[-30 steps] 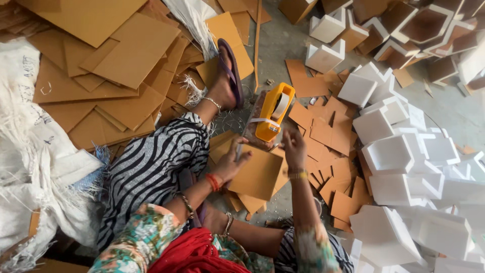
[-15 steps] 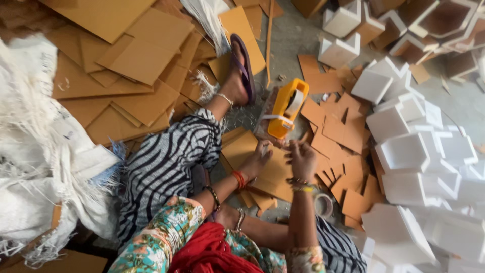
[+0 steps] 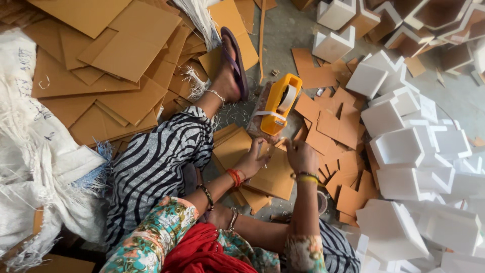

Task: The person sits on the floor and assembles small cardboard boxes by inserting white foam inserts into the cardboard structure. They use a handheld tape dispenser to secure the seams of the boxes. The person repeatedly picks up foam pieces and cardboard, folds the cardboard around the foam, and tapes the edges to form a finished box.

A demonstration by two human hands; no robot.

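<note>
Head view: both hands, left [image 3: 251,161] and right [image 3: 301,155], on brown cardboard piece [image 3: 275,177] beside yellow tape dispenser [image 3: 281,103].

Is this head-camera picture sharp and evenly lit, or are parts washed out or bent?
Head view: soft, even daylight with faint shadows; the hands and yellow tape dispenser are sharp; the white boxes at right look nearly overexposed, losing surface detail; the wide lens bows the edges, stretching the white sack at left.

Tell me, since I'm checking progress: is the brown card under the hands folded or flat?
Flat: the brown card lies spread on the floor under both hands, no raised flaps.
</note>
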